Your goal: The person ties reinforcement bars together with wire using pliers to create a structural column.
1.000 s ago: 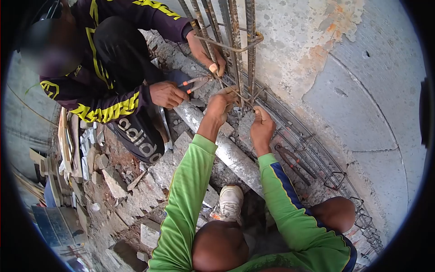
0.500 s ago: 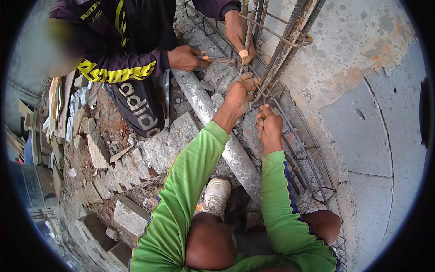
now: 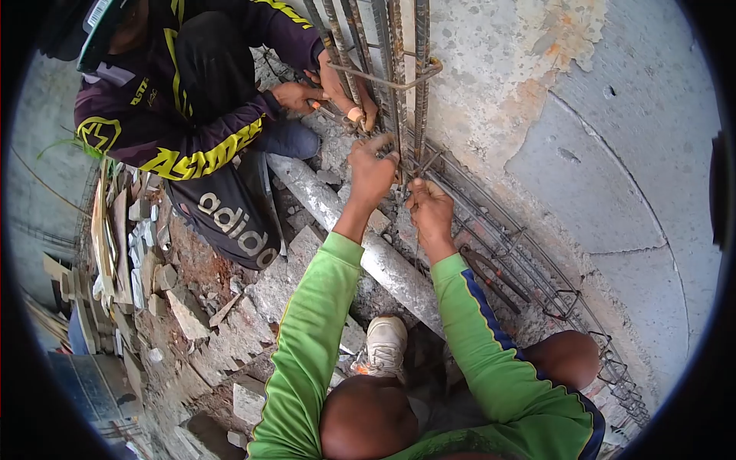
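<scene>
My left hand [image 3: 372, 170] is closed at the foot of the upright rebars [image 3: 400, 84], its fingers curled against the steel; whatever lies in them is hidden. Lower and to the right, my right hand [image 3: 431, 212] pinches what looks like a thin tie wire beside the joint, where the uprights meet a lying rebar cage [image 3: 510, 234]. A bent stirrup [image 3: 391, 83] crosses the uprights above. Pliers with orange marks [image 3: 494, 276] lie beside the cage, below my right hand.
A co-worker [image 3: 207, 100] crouches at the upper left, both hands at the bars, one holding an orange-marked tool [image 3: 318, 107]. A grey pipe [image 3: 387, 264] runs diagonally beneath my arms. Broken concrete [image 3: 188, 310] covers the left ground; a concrete wall [image 3: 613, 169] stands right.
My view has shifted, so the uprights stand straighter and the pliers show more. Both my hands remain at the joint. The co-worker's tool hand has moved closer to the bars.
</scene>
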{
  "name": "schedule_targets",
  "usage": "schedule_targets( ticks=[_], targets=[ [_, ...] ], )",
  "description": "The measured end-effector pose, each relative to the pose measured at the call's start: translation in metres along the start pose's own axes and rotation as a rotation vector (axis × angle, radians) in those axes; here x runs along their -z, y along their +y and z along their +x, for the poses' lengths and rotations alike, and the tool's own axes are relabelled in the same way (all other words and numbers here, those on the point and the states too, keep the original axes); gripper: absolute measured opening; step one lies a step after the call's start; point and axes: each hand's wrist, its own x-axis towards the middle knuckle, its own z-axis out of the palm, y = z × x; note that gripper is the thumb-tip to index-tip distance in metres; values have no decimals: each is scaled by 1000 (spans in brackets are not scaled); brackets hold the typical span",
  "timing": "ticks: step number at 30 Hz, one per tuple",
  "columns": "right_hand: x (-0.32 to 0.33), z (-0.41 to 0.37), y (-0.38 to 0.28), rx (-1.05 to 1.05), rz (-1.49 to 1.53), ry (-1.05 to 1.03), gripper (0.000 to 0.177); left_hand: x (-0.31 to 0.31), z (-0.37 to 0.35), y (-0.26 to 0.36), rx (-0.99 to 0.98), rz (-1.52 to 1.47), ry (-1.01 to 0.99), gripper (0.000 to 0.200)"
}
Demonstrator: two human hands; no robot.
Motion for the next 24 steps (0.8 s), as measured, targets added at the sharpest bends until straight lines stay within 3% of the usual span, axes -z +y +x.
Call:
schedule_targets(
  ticks=[1,12,14,16,19,20,22,23,24],
  targets=[
    [0,-1,-3,-15,4,-6,27,2,9,-7,78,-125,-132,33],
    [6,-12,-6,-54,148,-78,27,12,-1,-9,74,-371,-186,20],
    [3,-13,-8,-83,106,-59,27,13,0,-13,275,-681,-214,16],
    [-2,-10,-12,-61,118,-38,25,10,0,-12,292,-744,-223,13],
    [-9,-5,-9,-61,165,-17,23,-1,-6,-20,469,-925,25,15],
    [-8,-5,-9,-60,167,-18,23,-5,-12,-23,468,-924,24,15],
    [-8,-6,-12,-88,131,1,28,-13,-25,-18,321,-927,156,10],
    [-8,-6,-13,-86,140,2,28,-17,-32,-15,134,-784,209,7],
    [-7,-7,-14,-95,143,-15,28,-17,-38,-16,129,-778,204,7]
  ],
)
